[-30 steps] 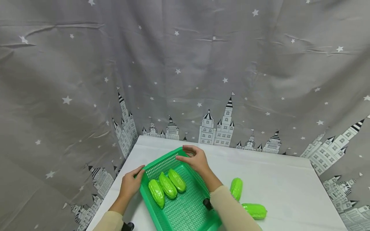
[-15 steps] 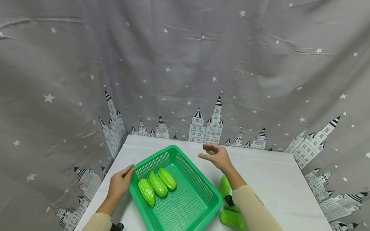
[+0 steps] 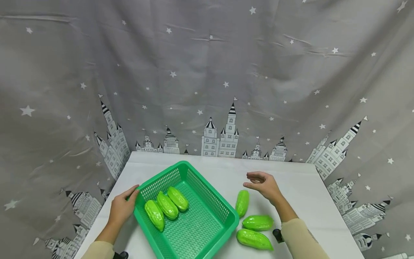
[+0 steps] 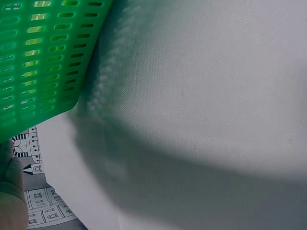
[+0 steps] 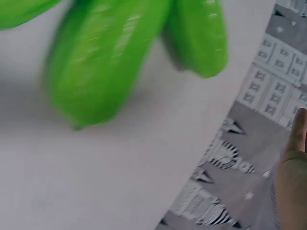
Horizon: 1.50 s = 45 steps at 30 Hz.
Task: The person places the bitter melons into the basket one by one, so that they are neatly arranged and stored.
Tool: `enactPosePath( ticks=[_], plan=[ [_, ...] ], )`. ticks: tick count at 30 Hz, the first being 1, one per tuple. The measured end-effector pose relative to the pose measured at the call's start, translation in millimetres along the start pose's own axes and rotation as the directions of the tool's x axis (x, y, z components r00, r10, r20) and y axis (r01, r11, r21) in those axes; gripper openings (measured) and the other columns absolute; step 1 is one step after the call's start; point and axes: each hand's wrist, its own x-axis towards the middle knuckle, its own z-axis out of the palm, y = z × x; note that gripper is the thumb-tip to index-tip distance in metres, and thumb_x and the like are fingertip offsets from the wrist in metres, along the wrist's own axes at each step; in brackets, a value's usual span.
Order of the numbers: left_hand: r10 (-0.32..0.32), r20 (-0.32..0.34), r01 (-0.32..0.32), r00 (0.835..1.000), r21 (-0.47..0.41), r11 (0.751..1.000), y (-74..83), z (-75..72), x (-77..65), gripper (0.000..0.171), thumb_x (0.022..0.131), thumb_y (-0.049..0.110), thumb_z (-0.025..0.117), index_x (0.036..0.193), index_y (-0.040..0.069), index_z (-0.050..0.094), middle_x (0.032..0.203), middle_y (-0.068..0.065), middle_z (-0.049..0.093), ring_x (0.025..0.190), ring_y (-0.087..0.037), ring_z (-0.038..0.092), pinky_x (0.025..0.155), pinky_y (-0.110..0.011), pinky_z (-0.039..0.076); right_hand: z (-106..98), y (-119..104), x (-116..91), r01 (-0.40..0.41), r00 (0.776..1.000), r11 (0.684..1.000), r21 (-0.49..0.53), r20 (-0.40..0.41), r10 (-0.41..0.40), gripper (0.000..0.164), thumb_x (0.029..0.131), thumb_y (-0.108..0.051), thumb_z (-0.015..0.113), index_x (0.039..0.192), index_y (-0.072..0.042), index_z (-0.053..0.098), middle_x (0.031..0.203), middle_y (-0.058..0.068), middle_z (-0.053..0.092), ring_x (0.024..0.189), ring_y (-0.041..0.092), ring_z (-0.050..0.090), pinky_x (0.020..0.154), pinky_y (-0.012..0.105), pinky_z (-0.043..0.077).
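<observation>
1. a grey castle-print curtain [image 3: 181,82] hangs behind the white desk [image 3: 297,187].
2. left hand [image 3: 121,208]: fingers grasping the green basket [image 3: 194,230] by its rim; right hand [image 3: 267,187]: fingers loose, holding nothing, near three green vegetables [image 3: 257,223].
3. inside the basket lie three similar vegetables [image 3: 167,205].

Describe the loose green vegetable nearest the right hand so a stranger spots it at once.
On the white table, look just right of the green basket for three loose vegetables. The farthest one, nearest the right hand, runs front to back, while its two neighbours lie crosswise.
</observation>
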Motion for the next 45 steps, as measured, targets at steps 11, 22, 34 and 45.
enactPosePath(
  ticks=[11, 22, 34, 45],
  plan=[
    [-0.018, 0.013, 0.018, 1.0, 0.013, 1.0, 0.9, -1.9, -1.7, 0.049, 0.106, 0.04, 0.051, 0.142, 0.008, 0.058, 0.144, -0.021, 0.051, 0.134, -0.047, 0.044, 0.11, -0.062, 0.034, -31.9, 37.3, -35.9, -0.057, 0.997, 0.998, 0.006, 0.055, 0.057, 0.055, 0.082, -0.014, 0.086, 0.128, 0.006, 0.064, 0.131, 0.022, 0.063, 0.127, 0.04, 0.056, 0.102, 0.036, 0.05],
    [-0.019, 0.0, 0.019, 1.0, 0.028, 0.999, 2.3, -1.2, 0.8, 0.048, 0.106, 0.04, 0.051, 0.142, 0.008, 0.059, 0.144, -0.022, 0.052, 0.134, -0.047, 0.044, 0.11, -0.062, 0.034, -60.0, 73.1, -64.2, -0.113, 0.975, 0.993, -0.021, 0.188, 0.115, 0.066, 0.079, -0.016, 0.088, 0.133, 0.008, 0.058, 0.138, 0.023, 0.058, 0.134, 0.041, 0.048, 0.109, 0.033, 0.042],
    [-0.026, -0.007, 0.026, 1.0, 0.02, 0.999, 5.7, -2.8, -0.9, 0.047, 0.106, 0.038, 0.052, 0.14, 0.008, 0.06, 0.143, -0.021, 0.052, 0.135, -0.047, 0.044, 0.111, -0.06, 0.034, -54.5, 101.1, -76.6, -0.138, 0.955, 0.988, 0.069, 0.275, 0.114, 0.077, 0.076, -0.011, 0.088, 0.139, 0.012, 0.05, 0.145, 0.029, 0.048, 0.141, 0.047, 0.035, 0.112, 0.035, 0.034],
    [-0.032, -0.019, 0.032, 0.999, 0.022, 0.999, 4.6, -0.8, 0.6, 0.045, 0.106, 0.036, 0.053, 0.14, 0.008, 0.06, 0.142, -0.019, 0.054, 0.134, -0.045, 0.046, 0.11, -0.059, 0.035, -45.1, 106.0, -75.3, -0.161, 0.934, 0.98, -0.12, 0.302, 0.191, 0.062, 0.073, -0.012, 0.09, 0.128, 0.003, 0.066, 0.131, 0.02, 0.064, 0.119, 0.035, 0.062, 0.099, 0.04, 0.052]
  ],
)
